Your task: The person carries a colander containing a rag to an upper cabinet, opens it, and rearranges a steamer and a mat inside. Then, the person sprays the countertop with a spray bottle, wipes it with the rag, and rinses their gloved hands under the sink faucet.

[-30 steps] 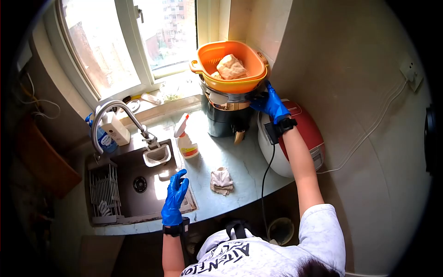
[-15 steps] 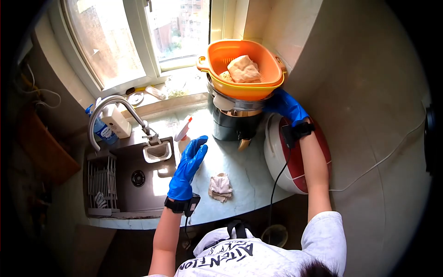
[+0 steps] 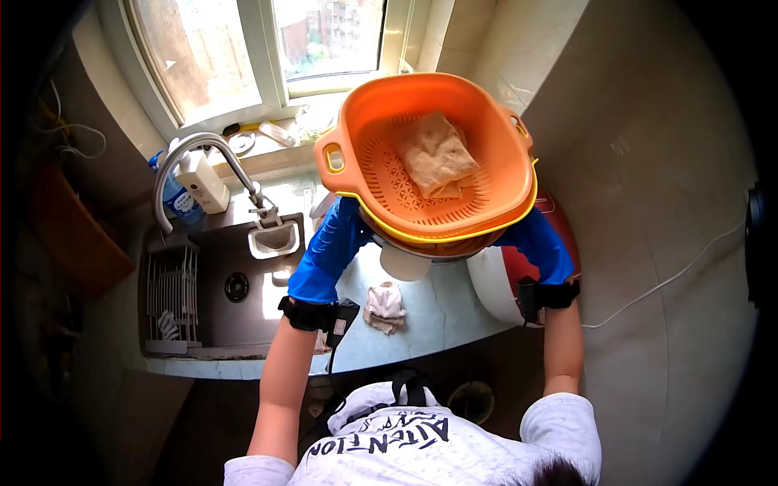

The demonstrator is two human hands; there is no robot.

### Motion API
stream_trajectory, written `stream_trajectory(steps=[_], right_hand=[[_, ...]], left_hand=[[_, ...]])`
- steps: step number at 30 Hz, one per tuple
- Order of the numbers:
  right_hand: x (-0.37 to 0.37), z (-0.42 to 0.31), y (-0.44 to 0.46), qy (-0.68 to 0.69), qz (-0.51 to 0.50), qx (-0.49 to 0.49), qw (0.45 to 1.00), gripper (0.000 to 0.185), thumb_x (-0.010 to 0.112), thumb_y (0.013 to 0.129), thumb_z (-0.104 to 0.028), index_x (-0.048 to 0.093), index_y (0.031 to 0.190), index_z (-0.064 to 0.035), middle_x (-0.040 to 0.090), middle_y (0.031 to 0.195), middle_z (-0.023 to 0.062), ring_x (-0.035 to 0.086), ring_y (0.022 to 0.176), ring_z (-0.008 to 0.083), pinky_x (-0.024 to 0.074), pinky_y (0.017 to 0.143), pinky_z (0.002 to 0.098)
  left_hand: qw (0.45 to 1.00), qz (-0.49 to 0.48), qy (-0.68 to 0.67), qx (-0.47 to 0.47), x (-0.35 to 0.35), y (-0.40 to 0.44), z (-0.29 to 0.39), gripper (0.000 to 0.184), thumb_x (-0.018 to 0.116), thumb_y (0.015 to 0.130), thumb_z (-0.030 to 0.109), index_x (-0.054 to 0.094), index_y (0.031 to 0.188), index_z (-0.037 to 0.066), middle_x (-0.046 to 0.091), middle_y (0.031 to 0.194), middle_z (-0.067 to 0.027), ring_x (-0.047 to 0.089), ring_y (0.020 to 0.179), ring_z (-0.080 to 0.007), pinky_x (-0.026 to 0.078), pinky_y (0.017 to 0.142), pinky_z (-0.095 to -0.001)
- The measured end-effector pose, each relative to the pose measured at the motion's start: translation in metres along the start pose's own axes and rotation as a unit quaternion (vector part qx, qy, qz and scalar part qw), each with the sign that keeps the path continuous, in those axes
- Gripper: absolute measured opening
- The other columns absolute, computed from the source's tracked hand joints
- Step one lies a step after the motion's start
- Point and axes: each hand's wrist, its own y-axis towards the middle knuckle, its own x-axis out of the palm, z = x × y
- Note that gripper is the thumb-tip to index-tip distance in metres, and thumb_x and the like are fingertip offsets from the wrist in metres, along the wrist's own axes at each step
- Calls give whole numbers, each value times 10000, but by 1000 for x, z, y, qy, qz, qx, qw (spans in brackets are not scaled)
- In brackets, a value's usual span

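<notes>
An orange colander [image 3: 381, 113] with two handles sits in a yellow basin [image 3: 519, 209], and a folded tan cloth-like piece [image 3: 438, 158] lies in it. Under the basin show part of a metal rim [image 3: 458, 251] and a pale rounded piece [image 3: 405, 264]. My left hand [image 3: 328, 249], in a blue glove, reaches beneath the stack's left side. On the right side, my right hand [image 3: 541, 249], also blue-gloved, is under it. The stack appears raised between both hands; fingers on each are hidden. The dark appliance below is out of sight.
At left is a sink [image 3: 219, 316] with a curved faucet [image 3: 194, 142] and a wire rack [image 3: 172, 296]. A crumpled cloth [image 3: 384, 306] lies on the counter [image 3: 429, 320]. A red and white appliance [image 3: 494, 283] stands at right. Bottles [image 3: 203, 182] stand behind the sink.
My left hand has moved from above the counter to the stack's left side. The colander and basin have come up and nearer to me, with my right hand still at their right side.
</notes>
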Motion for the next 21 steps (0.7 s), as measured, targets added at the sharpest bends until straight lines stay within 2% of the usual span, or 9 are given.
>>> stream_trajectory(steps=[1,3,9,14,15,17,19,20,21], right_hand=[[7,3,-14,-5,-18,-10,1000,428,393,869,-350,426,1177,-55,515,1103,113,541,959,246,453,807,405],[5,28,-28,12,-31,-18,999,419,391,877,-325,404,1203,-62,502,1135,83,508,1016,206,447,812,397],[49,44,-52,-3,33,46,998,361,445,866,-279,449,1151,-58,534,1066,50,522,967,132,434,799,291],[51,25,-4,-88,-84,105,987,445,421,869,-352,401,1212,-68,510,1098,57,542,887,117,437,780,264],[49,27,8,-78,-102,66,990,467,410,869,-381,393,1223,-77,503,1109,62,543,875,115,437,771,260],[41,19,40,-84,-44,23,995,557,358,846,-501,417,1205,-79,515,964,34,527,738,95,425,687,231],[22,12,72,-19,-117,64,991,542,354,854,-480,460,1168,-52,536,962,2,501,727,79,380,664,198],[34,-1,80,-21,-145,61,987,568,344,840,-521,505,1118,-53,518,847,-29,413,582,54,331,561,192],[36,5,100,-7,-208,70,976,509,390,849,-468,489,1137,-61,518,868,-23,441,648,43,345,579,193]], left_hand=[[975,-53,-209,-47,16,-25,22,426,451,856,301,392,1208,69,512,1122,-29,466,1062,-188,337,946,-342],[982,-7,-187,-36,17,-68,27,505,551,793,350,404,1199,88,496,1143,-60,517,1001,-182,448,818,-350],[965,57,-257,5,-4,-159,27,499,608,759,271,433,1174,56,501,1147,-67,495,1036,-190,391,903,-354],[959,242,-128,77,22,-187,14,560,579,768,344,387,1213,63,461,1191,-59,460,1072,-193,382,912,-347],[954,260,-98,108,37,-190,17,537,555,792,329,375,1223,63,463,1186,-54,462,1069,-193,383,909,-343],[931,337,-48,130,47,-199,15,478,513,827,302,379,1218,62,463,1184,-53,459,1071,-196,380,909,-342],[912,388,-10,132,82,-201,28,428,464,859,269,376,1220,57,448,1197,-56,442,1086,-194,366,916,-337],[906,393,97,121,90,-211,34,424,452,866,265,371,1224,53,438,1205,-59,432,1093,-191,360,917,-334],[900,406,98,128,102,-207,36,417,438,873,253,363,1228,47,429,1211,-61,425,1097,-185,358,914,-328]])
